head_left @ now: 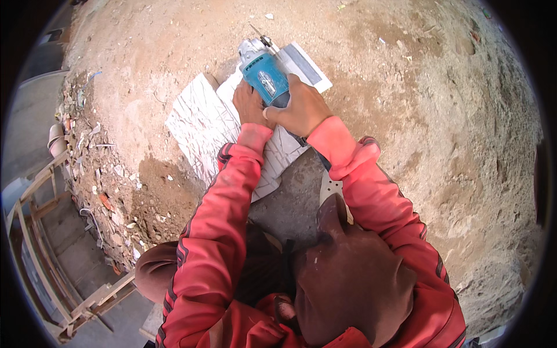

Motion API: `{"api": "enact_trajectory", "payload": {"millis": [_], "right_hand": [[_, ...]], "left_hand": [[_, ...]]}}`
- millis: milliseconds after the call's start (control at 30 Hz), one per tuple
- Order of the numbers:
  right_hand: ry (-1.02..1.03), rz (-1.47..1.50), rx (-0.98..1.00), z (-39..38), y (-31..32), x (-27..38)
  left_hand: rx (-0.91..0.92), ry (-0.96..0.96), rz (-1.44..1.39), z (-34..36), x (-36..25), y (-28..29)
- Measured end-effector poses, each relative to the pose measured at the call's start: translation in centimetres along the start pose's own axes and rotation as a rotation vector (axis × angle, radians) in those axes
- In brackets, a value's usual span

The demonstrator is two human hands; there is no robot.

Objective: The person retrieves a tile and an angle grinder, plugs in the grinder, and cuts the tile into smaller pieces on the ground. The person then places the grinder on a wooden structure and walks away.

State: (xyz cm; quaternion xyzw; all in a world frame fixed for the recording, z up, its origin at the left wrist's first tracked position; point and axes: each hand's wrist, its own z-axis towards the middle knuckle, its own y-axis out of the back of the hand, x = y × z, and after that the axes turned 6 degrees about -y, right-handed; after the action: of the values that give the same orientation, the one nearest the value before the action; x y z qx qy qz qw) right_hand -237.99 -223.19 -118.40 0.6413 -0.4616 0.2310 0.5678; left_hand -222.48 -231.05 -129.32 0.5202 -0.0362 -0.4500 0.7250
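In two hands (pixel 301 110), one blue grinder (pixel 266 78)

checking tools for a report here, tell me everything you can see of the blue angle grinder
The blue angle grinder has a plastic-looking body with vent slots and a pale label, a silvery, metal-looking head and a thin disc seen nearly edge-on. It points away from the person, gripped by the left hand and right hand, which hide much of its darker rear. The disc is beside a flat white-and-grey piece; contact and spinning can't be told.
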Motion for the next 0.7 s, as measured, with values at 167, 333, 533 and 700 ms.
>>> {"api": "enact_trajectory", "payload": {"millis": [167, 333, 533, 700], "right_hand": [[-0.037, 0.01, 0.036, -0.2, 0.5, 0.1], [-0.062, 0.022, 0.049, -0.4, 0.6, 0.1], [-0.069, 0.065, 0.046, -0.5, 0.6, 0.2], [-0.068, 0.022, 0.053, -0.5, 0.2, 0.1]], "left_hand": [[0.005, -0.067, -0.021, 0.1, 0.6, 0.3], [-0.001, -0.053, -0.035, 0.3, 0.7, 0.3], [-0.024, -0.06, -0.056, 0.1, 0.8, 0.3], [-0.048, -0.114, 0.0, -0.2, 1.0, 0.5]]}}
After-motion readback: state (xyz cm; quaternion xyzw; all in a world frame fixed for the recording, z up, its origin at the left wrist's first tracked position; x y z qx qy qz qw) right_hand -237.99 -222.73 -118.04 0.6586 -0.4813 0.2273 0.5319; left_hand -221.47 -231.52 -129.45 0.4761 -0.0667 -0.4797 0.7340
